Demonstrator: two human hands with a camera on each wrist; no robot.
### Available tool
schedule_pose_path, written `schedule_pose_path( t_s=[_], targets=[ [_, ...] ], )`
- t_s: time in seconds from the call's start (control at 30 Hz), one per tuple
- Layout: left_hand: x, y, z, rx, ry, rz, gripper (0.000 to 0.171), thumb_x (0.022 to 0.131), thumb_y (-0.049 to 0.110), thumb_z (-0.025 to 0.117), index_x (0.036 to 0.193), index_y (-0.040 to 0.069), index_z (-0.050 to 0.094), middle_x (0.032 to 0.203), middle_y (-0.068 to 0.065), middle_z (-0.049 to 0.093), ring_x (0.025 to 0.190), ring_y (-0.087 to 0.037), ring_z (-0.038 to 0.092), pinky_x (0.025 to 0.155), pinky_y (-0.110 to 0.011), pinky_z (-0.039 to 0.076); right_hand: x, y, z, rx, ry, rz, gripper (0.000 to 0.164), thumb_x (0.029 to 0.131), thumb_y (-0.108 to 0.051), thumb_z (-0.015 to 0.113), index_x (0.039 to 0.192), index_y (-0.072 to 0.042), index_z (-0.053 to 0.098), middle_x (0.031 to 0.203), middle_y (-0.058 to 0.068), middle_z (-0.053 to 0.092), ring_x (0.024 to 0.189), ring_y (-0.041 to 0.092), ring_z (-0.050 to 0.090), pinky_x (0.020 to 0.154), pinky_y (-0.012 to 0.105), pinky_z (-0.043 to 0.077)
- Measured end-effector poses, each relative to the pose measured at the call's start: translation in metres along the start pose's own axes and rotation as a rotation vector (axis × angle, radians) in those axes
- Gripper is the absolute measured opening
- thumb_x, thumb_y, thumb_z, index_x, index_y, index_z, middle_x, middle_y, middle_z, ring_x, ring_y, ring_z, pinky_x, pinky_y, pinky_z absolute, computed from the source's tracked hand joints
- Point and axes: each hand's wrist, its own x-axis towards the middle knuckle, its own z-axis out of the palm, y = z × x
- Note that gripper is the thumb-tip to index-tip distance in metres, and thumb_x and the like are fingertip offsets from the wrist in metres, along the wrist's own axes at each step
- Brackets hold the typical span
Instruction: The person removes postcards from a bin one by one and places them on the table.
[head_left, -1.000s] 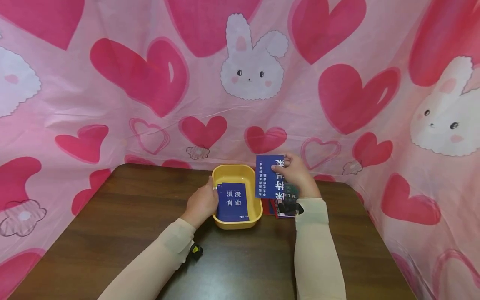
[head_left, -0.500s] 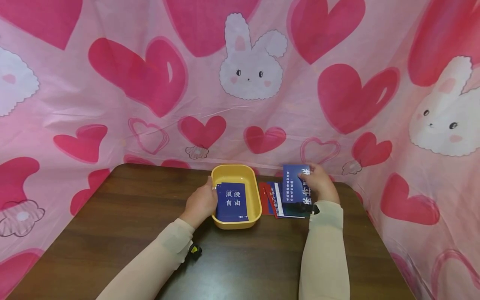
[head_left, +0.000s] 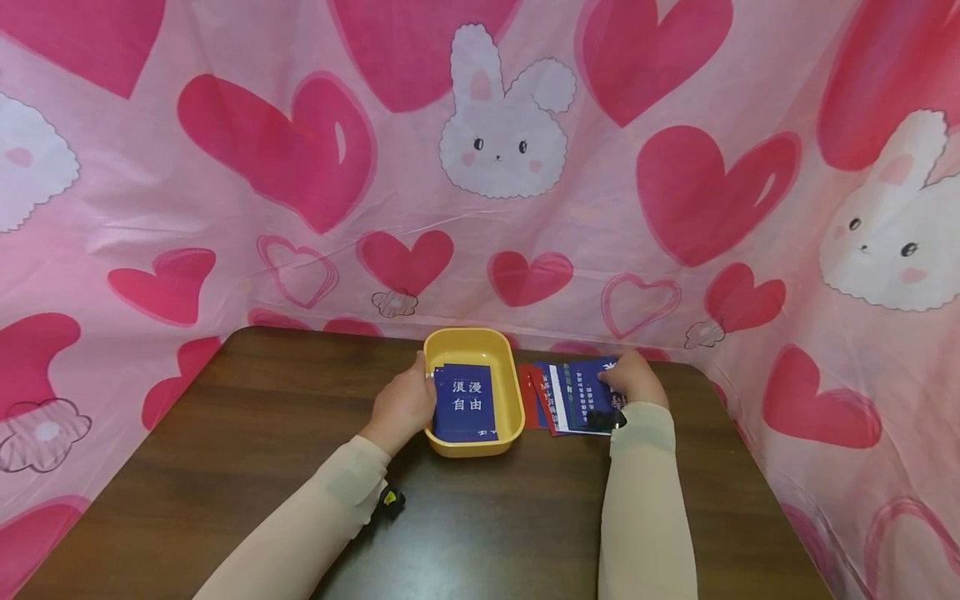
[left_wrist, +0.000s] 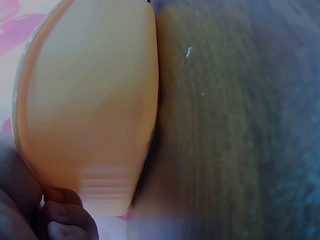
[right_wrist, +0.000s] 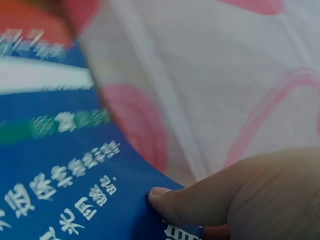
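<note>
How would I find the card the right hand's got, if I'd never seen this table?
On the brown table, find the yellow tub. Overlapping cards fan out to its right. Yours is the blue card at their right end, the only one under the thumb of the right hand.

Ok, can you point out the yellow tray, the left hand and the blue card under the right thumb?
Yellow tray (head_left: pixel 476 352): head view, bare inside at its far end.
Left hand (head_left: pixel 402 406): head view, back of hand.
Blue card (right_wrist: pixel 116 199): right wrist view, printed face.
</note>
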Motion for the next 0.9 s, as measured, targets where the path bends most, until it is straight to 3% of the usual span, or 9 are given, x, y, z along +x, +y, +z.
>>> schedule_pose_path(
  t_s=[0.13, 0.4, 0.67, 0.9],
  targets=[
    [-0.001, 0.000, 0.000, -0.005, -0.006, -0.002, 0.072, 0.120, 0.030, 0.051, 0.180, 0.004, 0.022, 0.160, -0.024, 0.066, 0.132, -0.043, 0.075, 0.108, -0.064, 0.062, -0.004, -0.003, 0.007, -0.032, 0.037, 0.012, 0.068, 0.106, -0.013, 0.075, 0.163, 0.009, 0.045, 0.155, 0.041, 0.057, 0.136, 0.055, 0.060, 0.127, 0.071, 0.044],
    [0.001, -0.002, 0.002, 0.009, 0.015, 0.010, 0.069, 0.121, 0.030, 0.049, 0.180, 0.003, 0.025, 0.159, -0.025, 0.066, 0.131, -0.043, 0.076, 0.108, -0.064, 0.062, -0.003, -0.005, 0.015, -0.038, 0.055, 0.032, 0.062, 0.102, -0.017, 0.081, 0.150, 0.013, 0.056, 0.150, 0.039, 0.063, 0.133, 0.054, 0.063, 0.122, 0.070, 0.048],
    [0.000, 0.000, 0.000, -0.030, -0.028, -0.015, 0.071, 0.121, 0.031, 0.048, 0.181, 0.005, 0.020, 0.164, -0.024, 0.062, 0.138, -0.043, 0.072, 0.114, -0.065, 0.059, 0.002, -0.003, 0.021, -0.050, 0.109, 0.053, 0.061, 0.099, -0.017, 0.083, 0.149, 0.009, 0.060, 0.151, 0.036, 0.064, 0.134, 0.054, 0.063, 0.121, 0.072, 0.048],
    [0.003, -0.004, 0.003, -0.005, -0.001, 0.009, 0.070, 0.121, 0.033, 0.047, 0.181, 0.005, 0.023, 0.160, -0.024, 0.066, 0.132, -0.042, 0.075, 0.108, -0.063, 0.062, 0.001, -0.010, 0.020, -0.075, 0.111, 0.001, 0.056, 0.096, -0.017, 0.081, 0.145, 0.006, 0.066, 0.147, 0.035, 0.067, 0.127, 0.051, 0.065, 0.116, 0.069, 0.052]
  ],
)
